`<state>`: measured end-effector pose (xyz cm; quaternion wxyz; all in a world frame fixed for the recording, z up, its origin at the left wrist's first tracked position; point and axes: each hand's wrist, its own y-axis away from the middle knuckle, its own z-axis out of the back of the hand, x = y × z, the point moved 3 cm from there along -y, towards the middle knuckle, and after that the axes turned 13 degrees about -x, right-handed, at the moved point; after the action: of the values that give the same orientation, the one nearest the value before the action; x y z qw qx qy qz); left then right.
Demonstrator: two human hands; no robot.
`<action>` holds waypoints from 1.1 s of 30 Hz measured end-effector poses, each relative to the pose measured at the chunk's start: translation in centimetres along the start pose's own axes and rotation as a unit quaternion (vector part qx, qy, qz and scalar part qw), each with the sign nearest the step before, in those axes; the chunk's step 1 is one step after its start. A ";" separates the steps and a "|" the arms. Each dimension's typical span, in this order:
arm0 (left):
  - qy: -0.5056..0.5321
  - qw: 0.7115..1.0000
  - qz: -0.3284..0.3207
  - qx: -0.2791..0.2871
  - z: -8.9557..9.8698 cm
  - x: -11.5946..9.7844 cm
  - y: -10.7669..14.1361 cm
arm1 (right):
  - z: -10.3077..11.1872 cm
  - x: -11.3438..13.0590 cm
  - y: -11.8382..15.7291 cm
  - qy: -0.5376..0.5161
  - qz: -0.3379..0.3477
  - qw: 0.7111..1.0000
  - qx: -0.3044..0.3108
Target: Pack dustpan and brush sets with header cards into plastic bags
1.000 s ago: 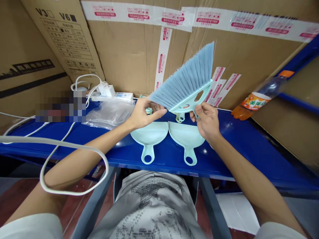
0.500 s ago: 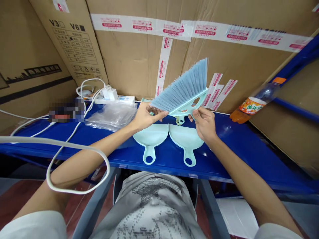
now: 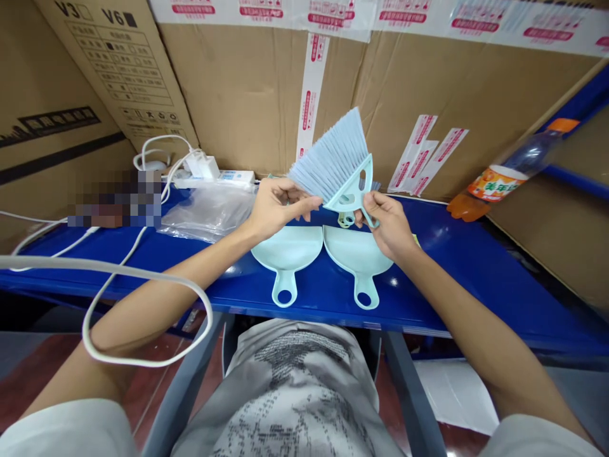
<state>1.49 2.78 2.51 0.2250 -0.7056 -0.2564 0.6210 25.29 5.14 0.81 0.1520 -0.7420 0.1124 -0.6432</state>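
A pale green hand brush (image 3: 349,190) with light blue bristles is held up over the table, bristles pointing up and left. My right hand (image 3: 387,219) is closed around its handle. At the lower left end of the bristles, my left hand (image 3: 280,206) pinches the bristle edge between thumb and fingers. Below lie two matching dustpans side by side, the left dustpan (image 3: 288,247) and the right dustpan (image 3: 359,251), their handles toward me. Behind the brush, another pale green handle (image 3: 346,219) shows in part; the rest of it is hidden.
Clear plastic bags (image 3: 209,212) lie left of my left hand, before a white power strip (image 3: 238,176) with plugs. A white cable (image 3: 147,364) loops across my left forearm. An orange drink bottle (image 3: 499,181) leans at the right. Cardboard (image 3: 247,95) stands behind the blue table (image 3: 457,273).
The brush has turned in my hands, so its bristles tilt more to the left and its handle points down toward me. The camera view has tipped slightly downward.
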 end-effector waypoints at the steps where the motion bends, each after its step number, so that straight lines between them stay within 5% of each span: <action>1: 0.009 1.000 0.001 -0.005 0.2 0.1 -0.1 | 0.0 0.1 0.0 0.002 0.006 1.000 -0.001; 16: 0.050 0.989 0.115 0.077 -0.3 0.6 -0.1 | 0.4 0.0 -0.1 0.017 -0.004 0.999 -0.028; 21: 0.057 0.991 0.119 0.035 0.5 0.7 -0.6 | 0.3 0.2 0.1 0.029 0.005 0.999 -0.014; 24: 0.065 0.992 0.102 -0.047 2.5 0.7 -2.4 | 0.5 0.0 0.0 0.044 0.008 0.999 -0.024; 29: 0.027 0.982 0.038 -0.181 6.6 1.2 -5.6 | 0.1 1.4 1.1 0.075 0.140 0.985 -0.063; 33: -0.056 0.985 0.057 -0.151 7.5 2.5 -6.2 | -0.6 3.6 3.9 0.209 0.303 0.924 -0.101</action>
<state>-6.20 9.15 3.56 0.0653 -0.7093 -0.3191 0.6251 25.30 0.14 2.72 0.2366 -0.5331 0.4255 -0.6919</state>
